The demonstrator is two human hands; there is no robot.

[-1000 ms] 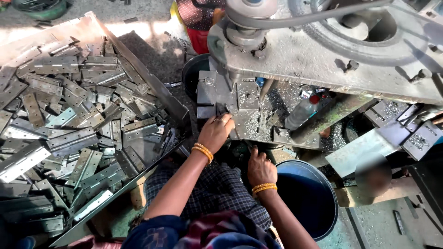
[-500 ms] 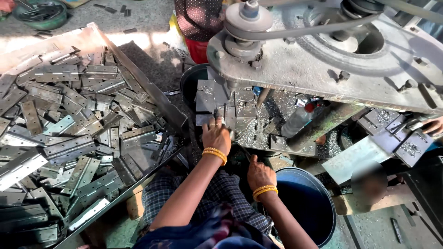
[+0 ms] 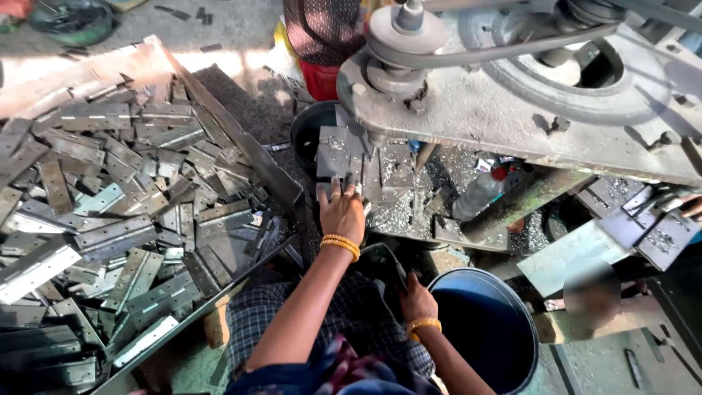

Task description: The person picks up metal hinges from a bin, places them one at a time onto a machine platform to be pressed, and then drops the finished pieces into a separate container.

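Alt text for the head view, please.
A person's left hand presses a metal hinge plate on the table of a belt-driven machine, while the right hand rests low beside a blue bucket. A tray of hinges sits left.

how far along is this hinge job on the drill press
Done: cannot be counted; nothing shows finished pieces apart, and the blue bucket looks dark inside. In hand: the left hand presses a flat metal piece on the machine table, amid shavings, under the belt-driven press; the right hand rests low by the bucket rim. Left: a large heap of metal hinges fills the tray on the left.
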